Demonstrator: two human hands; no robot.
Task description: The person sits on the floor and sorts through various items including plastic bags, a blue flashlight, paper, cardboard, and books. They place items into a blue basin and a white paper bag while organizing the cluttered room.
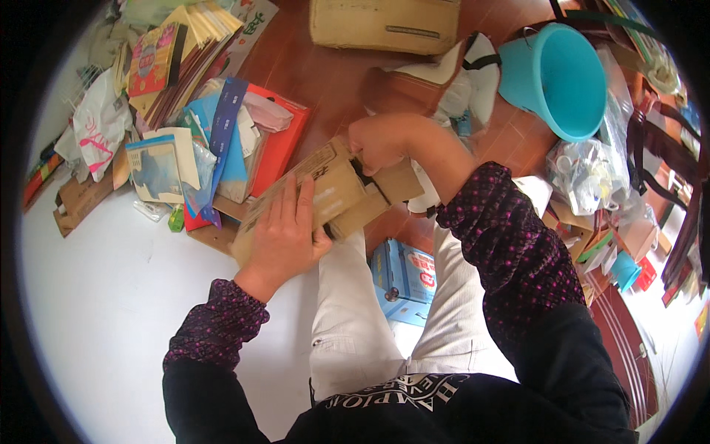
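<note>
A brown cardboard box [327, 191] with printing on its side is held at a tilt above my legs. My left hand [285, 233] lies on its printed side, fingers spread over the board and thumb at the near edge. At the box's right end, flaps stand out. My right hand [383, 145] bends over that end, its fingers curled at the gap beside a flap; the fingertips are partly hidden. What is inside the box does not show.
Books, folders and a plastic bag [100, 125] are heaped at the left beside a white surface [138, 299]. A larger cardboard box [383, 28] stands ahead on the red floor. To the right are a turquoise bucket [574, 83] and clutter; a blue box [405, 277] sits between my legs.
</note>
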